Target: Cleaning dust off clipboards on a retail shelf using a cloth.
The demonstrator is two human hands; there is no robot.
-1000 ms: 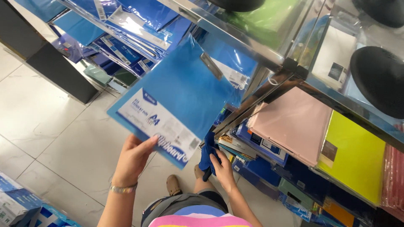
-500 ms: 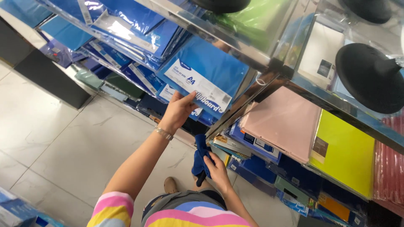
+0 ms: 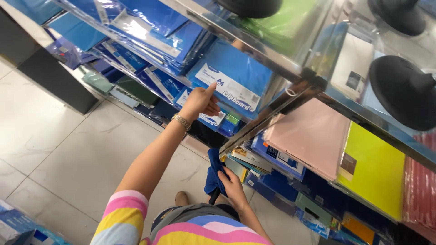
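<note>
My left hand [image 3: 200,102] reaches up to a metal shelf and grips the near edge of a blue clipboard pack [image 3: 234,77] with a white label, which lies on top of a pile of similar blue packs. A bracelet sits on that wrist. My right hand [image 3: 232,181] hangs low by my waist and is closed on a dark blue cloth [image 3: 213,170], close to the front corner of the shelf frame [image 3: 268,122].
The metal shelving holds more blue packs [image 3: 150,27] at the left, and pink [image 3: 313,136], yellow [image 3: 374,174] and red [image 3: 420,190] sheets at the right. A black round object [image 3: 402,90] sits on the upper right. White floor tiles [image 3: 59,145] lie below; boxes [image 3: 18,227] stand at the bottom left.
My left hand lifted the blue clipboard pack from in front of me and pushed it onto the pile on the shelf. My right hand stayed low with the cloth.
</note>
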